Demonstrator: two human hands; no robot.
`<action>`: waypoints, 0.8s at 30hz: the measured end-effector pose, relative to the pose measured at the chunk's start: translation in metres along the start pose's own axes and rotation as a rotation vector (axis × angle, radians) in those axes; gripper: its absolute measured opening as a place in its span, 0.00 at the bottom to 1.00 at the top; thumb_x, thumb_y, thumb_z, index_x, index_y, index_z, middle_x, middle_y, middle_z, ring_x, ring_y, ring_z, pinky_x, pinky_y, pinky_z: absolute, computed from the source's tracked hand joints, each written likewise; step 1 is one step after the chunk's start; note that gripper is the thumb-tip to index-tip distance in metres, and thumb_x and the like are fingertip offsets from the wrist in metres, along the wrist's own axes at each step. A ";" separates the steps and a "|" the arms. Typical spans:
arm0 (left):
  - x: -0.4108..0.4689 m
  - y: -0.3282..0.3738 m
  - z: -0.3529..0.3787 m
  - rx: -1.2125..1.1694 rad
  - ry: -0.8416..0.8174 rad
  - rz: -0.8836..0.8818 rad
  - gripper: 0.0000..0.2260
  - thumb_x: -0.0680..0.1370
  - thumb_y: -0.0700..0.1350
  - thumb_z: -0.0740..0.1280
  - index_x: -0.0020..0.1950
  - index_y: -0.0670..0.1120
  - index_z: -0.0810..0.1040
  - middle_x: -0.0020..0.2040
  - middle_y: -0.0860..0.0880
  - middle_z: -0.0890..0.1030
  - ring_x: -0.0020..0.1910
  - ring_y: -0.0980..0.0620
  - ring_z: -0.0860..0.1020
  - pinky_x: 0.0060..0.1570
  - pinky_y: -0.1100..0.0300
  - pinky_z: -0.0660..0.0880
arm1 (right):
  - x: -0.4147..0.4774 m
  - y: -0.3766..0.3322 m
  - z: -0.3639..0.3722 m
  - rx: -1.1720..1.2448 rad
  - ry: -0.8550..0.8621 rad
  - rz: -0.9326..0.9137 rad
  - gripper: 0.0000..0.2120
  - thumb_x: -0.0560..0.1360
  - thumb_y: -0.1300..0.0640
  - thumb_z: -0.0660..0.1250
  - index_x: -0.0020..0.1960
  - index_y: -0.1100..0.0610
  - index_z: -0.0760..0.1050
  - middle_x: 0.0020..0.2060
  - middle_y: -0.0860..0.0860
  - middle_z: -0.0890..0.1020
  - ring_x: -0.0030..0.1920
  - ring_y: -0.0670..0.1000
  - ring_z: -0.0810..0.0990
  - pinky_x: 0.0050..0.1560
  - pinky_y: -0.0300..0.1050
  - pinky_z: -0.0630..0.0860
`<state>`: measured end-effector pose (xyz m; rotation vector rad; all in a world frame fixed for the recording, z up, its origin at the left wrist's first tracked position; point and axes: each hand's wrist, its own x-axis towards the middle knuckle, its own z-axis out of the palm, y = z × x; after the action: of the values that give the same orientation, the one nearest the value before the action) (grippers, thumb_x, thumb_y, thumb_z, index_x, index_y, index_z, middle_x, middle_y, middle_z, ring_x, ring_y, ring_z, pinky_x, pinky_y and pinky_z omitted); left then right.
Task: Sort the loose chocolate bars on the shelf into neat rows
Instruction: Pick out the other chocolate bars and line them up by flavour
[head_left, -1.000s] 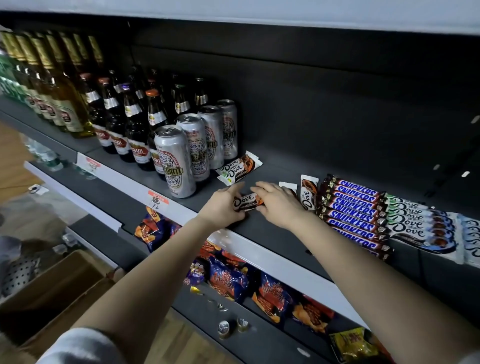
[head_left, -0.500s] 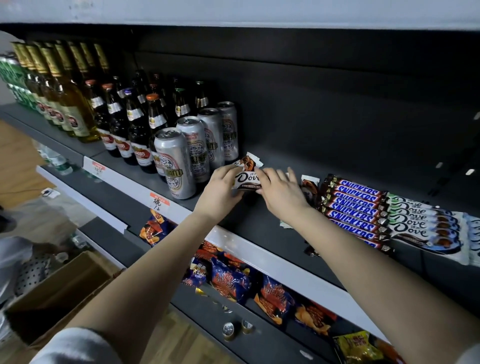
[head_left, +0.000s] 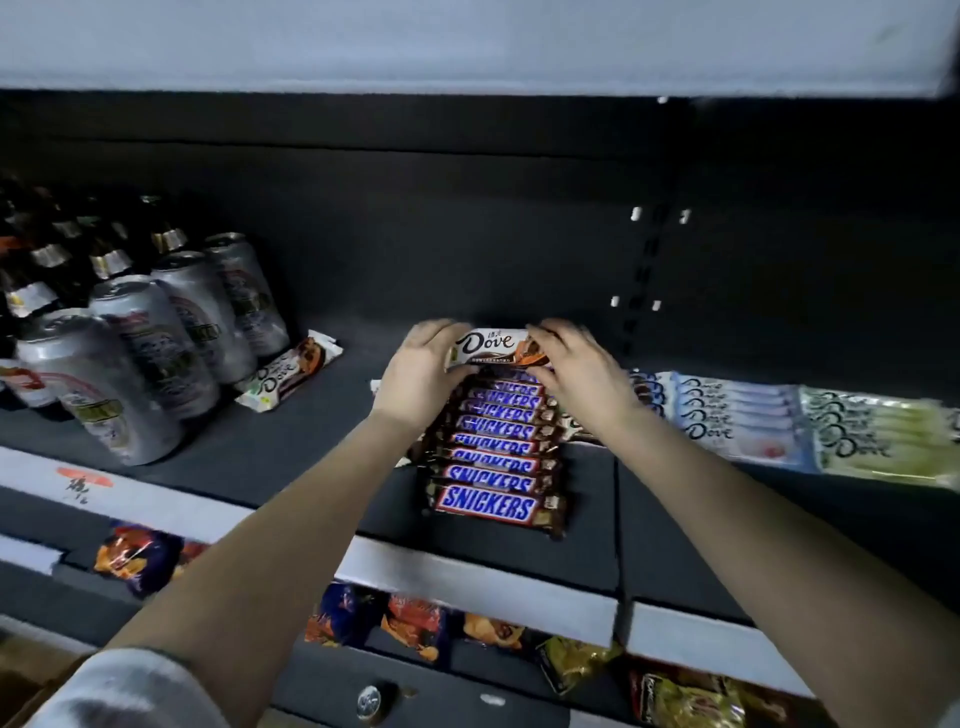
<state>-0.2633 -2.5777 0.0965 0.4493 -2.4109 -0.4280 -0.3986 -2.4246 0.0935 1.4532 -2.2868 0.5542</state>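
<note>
Nearest the person, just below the two hands, a row of blue chocolate bars (head_left: 493, 457) lies stacked front to back on the dark shelf (head_left: 322, 447), each one overlapping the next. At the far end of that row the left hand (head_left: 423, 371) and right hand (head_left: 579, 366) hold one brown chocolate bar (head_left: 496, 347) between them, label up, level, at or just above the last blue bar; whether it rests on it I cannot tell.

The bar looks light and fairly stiff, a flat slab in a glossy wrapper that is probably slippery, and a hard squeeze across the middle could snap it. The short ends and long edges seem the safest places to hold.

The left fingers (head_left: 439, 332) curl loosely round the bar's left end, thumb under the lower edge. The right fingers (head_left: 550, 332) lie over its right end, half closed. Neither hand is clenched.

Left of the grip and well apart, another brown bar (head_left: 288, 376) lies askew beside the cans (head_left: 156, 353), still loose. Right of the grip, pale bars (head_left: 737, 421) and green bars (head_left: 883, 439) lie in rows.
</note>
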 end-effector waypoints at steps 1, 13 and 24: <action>0.005 0.013 0.008 -0.009 -0.018 0.018 0.21 0.73 0.44 0.71 0.66 0.45 0.73 0.63 0.47 0.75 0.65 0.49 0.69 0.63 0.62 0.63 | -0.007 0.012 -0.006 -0.007 0.005 0.034 0.24 0.74 0.55 0.67 0.68 0.60 0.68 0.64 0.57 0.72 0.65 0.59 0.69 0.62 0.55 0.72; 0.031 0.166 0.114 -0.097 -0.191 0.228 0.22 0.72 0.47 0.72 0.64 0.46 0.75 0.62 0.46 0.77 0.63 0.46 0.72 0.61 0.60 0.65 | -0.124 0.146 -0.081 -0.209 0.114 0.229 0.22 0.69 0.59 0.73 0.61 0.62 0.74 0.55 0.57 0.78 0.57 0.60 0.76 0.56 0.55 0.76; 0.008 0.310 0.210 -0.080 -0.136 0.448 0.20 0.68 0.54 0.72 0.57 0.49 0.79 0.55 0.52 0.80 0.58 0.49 0.75 0.60 0.58 0.59 | -0.245 0.243 -0.150 -0.227 0.114 0.427 0.21 0.70 0.62 0.72 0.61 0.61 0.74 0.55 0.57 0.77 0.59 0.58 0.74 0.56 0.55 0.76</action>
<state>-0.4689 -2.2659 0.0714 -0.1633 -2.5175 -0.3601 -0.5074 -2.0656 0.0662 0.8102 -2.4807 0.4595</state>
